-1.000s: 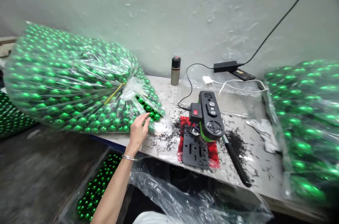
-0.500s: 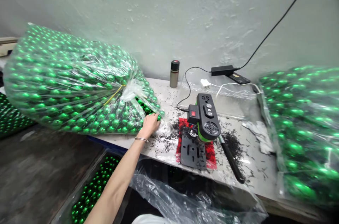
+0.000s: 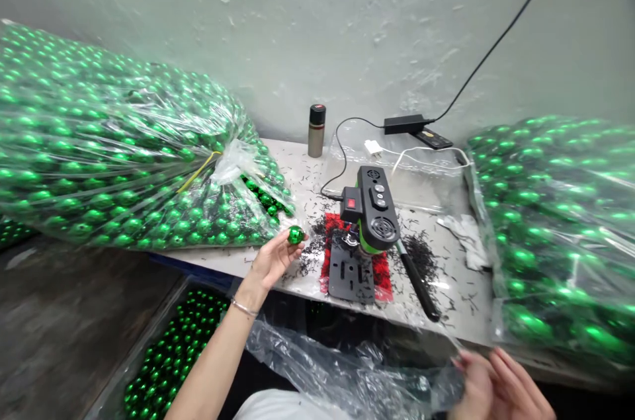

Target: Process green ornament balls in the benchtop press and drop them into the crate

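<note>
Between the fingertips of my left hand [image 3: 278, 258] is a shiny green ball [image 3: 296, 235], held just above the table's front edge. Behind it lies a big clear bag of green balls [image 3: 124, 155], with a torn opening near its knot. My right hand [image 3: 496, 383] is low at the right, blurred, its fingers pinched together; what they hold is too small to make out. A black device [image 3: 380, 208] with a slotted base plate [image 3: 351, 274] stands on a red mat [image 3: 383, 278], between my hands and farther back.
Another bag of green balls [image 3: 555, 228] is at the right. A bottle [image 3: 316, 131], a white glove [image 3: 466, 241] and black scraps [image 3: 421, 258] lie about the table. A bin of green balls [image 3: 173, 347] and clear plastic sheeting [image 3: 322, 360] are below the edge.
My left hand has come away from the bag's opening with a green ball, its palm turned up. My right hand has come into view at the lower right. The view has shifted slightly.
</note>
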The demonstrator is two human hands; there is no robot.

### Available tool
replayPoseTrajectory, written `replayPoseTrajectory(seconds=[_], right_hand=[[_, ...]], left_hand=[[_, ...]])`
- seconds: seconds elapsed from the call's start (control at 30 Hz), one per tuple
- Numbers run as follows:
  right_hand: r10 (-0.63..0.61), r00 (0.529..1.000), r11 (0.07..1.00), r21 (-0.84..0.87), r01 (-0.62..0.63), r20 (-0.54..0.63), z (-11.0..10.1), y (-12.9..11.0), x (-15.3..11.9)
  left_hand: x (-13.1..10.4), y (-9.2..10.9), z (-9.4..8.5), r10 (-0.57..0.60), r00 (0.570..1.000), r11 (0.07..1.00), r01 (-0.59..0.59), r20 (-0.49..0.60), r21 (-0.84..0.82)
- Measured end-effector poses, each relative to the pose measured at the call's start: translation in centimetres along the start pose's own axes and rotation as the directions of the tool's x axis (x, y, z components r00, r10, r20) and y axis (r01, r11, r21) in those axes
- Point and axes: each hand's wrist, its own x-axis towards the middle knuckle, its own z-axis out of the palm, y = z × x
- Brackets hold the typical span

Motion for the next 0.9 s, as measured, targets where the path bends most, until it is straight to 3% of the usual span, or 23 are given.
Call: replayPoseTrajectory(seconds=[0.07,0.2,0.37,0.63,0.77,0.9], right_hand=[[-0.070,0.997,0.993,0.089,0.074,-0.045,2.4,-2.3,1.0],[-0.260,0.960,0.961,0.124,0.247,0.105,4.8,-3.6,2.5],[-0.350,0.920,0.935,0.127,0.332,0.178,5.0,-3.7,2.9],[-0.408,0.887,0.911,0.159,0.380,0.217,5.2,-4.9,2.6],[-0.408,0.888,0.911,0.157,0.381,0.211,5.2,-5.2,2.6],[-0.390,0.898,0.918,0.165,0.361,0.205,5.1,-5.3,2.4]], left_hand=[[-0.1,-1.5,0.6,-0.068,0.998,0.997,0.068,-0.016,-0.023],[-0.1,-4.2,2.0,-0.128,0.992,0.992,0.128,-0.013,-0.009],[-0.1,-5.8,3.1,-0.201,0.980,0.979,0.200,0.019,0.039],[0.4,-6.7,2.9,-0.146,0.987,0.979,0.133,0.071,0.157],[0.0,-6.3,2.9,-0.254,0.963,0.966,0.247,0.086,0.082],[-0.6,-5.7,2.7,-0.335,0.927,0.942,0.335,0.169,0.027]])
